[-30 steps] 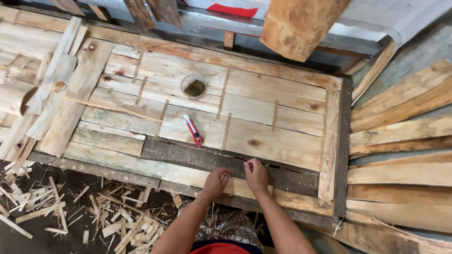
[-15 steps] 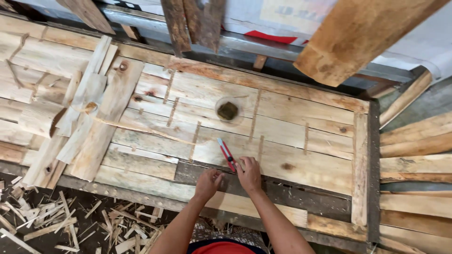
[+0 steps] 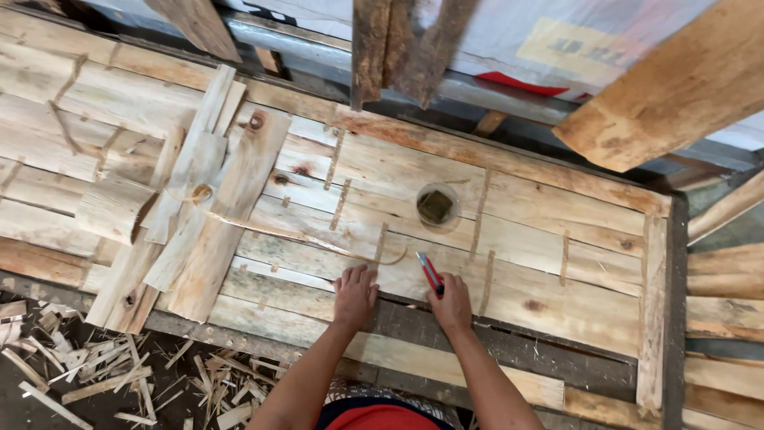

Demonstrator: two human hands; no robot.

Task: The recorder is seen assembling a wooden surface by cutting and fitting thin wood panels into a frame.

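Observation:
My right hand (image 3: 451,304) lies on the plank bench top (image 3: 557,295), its fingers closed on the near end of a red utility knife (image 3: 430,273). The knife lies flat and points away from me. My left hand (image 3: 354,295) rests palm down on the planks just left of it, fingers spread and holding nothing. A thin curved wood sliver (image 3: 318,239) runs across the boards just beyond my left hand. Farther back stands a small round cup (image 3: 437,207) with something dark in it.
Loose boards (image 3: 199,207) are stacked at an angle on the bench's left part. Wood offcuts (image 3: 95,374) litter the floor at the lower left. More planks (image 3: 724,271) lie to the right, and a thick beam (image 3: 676,87) juts in at the top right.
Both hands have moved from the bench's front edge forward onto the planks. My right hand has reached the red knife and closed on its near end. The view has shifted right.

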